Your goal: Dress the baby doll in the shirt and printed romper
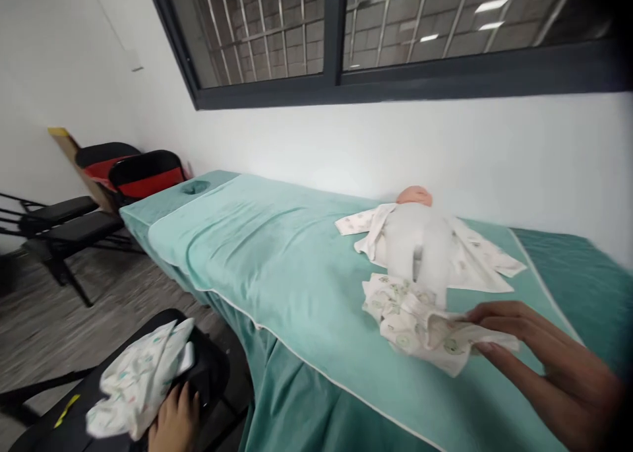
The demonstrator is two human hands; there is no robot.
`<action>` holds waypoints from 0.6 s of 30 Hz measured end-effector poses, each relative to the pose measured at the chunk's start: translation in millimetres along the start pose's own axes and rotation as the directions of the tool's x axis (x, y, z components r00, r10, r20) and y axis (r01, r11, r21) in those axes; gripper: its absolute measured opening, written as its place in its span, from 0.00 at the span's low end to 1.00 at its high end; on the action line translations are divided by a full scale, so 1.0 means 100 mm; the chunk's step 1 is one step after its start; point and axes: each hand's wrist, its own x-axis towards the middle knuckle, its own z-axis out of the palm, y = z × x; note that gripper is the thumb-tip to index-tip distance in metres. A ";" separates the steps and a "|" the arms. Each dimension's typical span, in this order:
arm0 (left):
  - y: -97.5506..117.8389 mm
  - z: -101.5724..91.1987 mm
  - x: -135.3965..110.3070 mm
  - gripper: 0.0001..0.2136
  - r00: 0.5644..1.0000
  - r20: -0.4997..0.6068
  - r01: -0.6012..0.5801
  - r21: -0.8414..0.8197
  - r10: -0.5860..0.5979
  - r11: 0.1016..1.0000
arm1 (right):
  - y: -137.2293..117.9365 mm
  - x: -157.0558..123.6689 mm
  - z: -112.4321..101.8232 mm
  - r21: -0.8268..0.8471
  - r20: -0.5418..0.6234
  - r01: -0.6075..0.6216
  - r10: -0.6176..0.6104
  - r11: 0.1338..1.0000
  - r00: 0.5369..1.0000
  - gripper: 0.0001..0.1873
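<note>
My right hand [548, 366] pinches the edge of a white baby garment with green prints [420, 320], at the right end of a green-covered bed [267, 287]. Just beyond it lies a baby doll [414, 196], head toward the wall, on a spread white printed baby shirt [477, 254]. A plain white layer with a greyish slot [403, 234] covers the doll's body. At the lower left, my left hand [175, 419] rests with fingers stretched out on a black chair, beside a crumpled white printed cloth [138, 379]. Its palm is hidden.
The black chair [217, 366] stands close to the bed's near side. Black and red folding chairs [148, 175] and a brown board [82, 165] stand at the far left. A barred window [331, 43] is above the bed. The bed has a face hole [195, 187].
</note>
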 end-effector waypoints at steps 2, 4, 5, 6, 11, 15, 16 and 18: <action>0.05 0.00 0.12 0.24 0.999 0.002 -0.045 -0.034 0.045 0.998 | -0.10 0.05 -0.17 -0.003 0.013 0.010 -0.010 1.000 1.000 0.09; 0.26 -0.11 0.32 0.22 0.998 0.005 -0.068 -0.129 0.070 0.989 | -0.26 0.15 -0.34 -0.014 -0.038 0.033 -0.034 0.999 0.999 0.09; 0.43 -0.22 0.45 0.20 0.996 0.003 -0.086 -0.202 0.088 0.976 | -0.36 0.23 -0.43 -0.005 -0.040 0.046 -0.046 0.999 0.998 0.08; 0.67 -0.40 0.59 0.18 0.990 -0.005 -0.133 -0.294 0.138 0.947 | -0.46 0.33 -0.51 0.022 -0.027 0.046 -0.046 0.999 0.999 0.07; 2.41 -2.05 1.15 0.18 0.949 -0.113 -0.270 -0.774 0.295 0.573 | -1.01 0.92 -0.69 0.344 0.127 -0.139 0.101 0.929 0.987 0.09; 3.63 -3.45 1.22 0.17 0.783 -0.164 -0.183 -0.983 0.600 -0.030 | -1.26 1.28 -0.66 0.614 0.193 -0.166 0.057 0.772 0.980 0.12; 3.82 -3.68 1.20 0.19 0.724 -0.180 -0.127 -0.984 0.665 -0.129 | -1.29 1.32 -0.66 0.656 0.204 -0.154 0.023 0.739 0.979 0.12; 4.06 -3.94 1.15 0.21 0.630 -0.163 -0.068 -0.986 0.759 -0.155 | -1.30 1.33 -0.69 0.688 0.228 -0.158 -0.004 0.708 0.974 0.12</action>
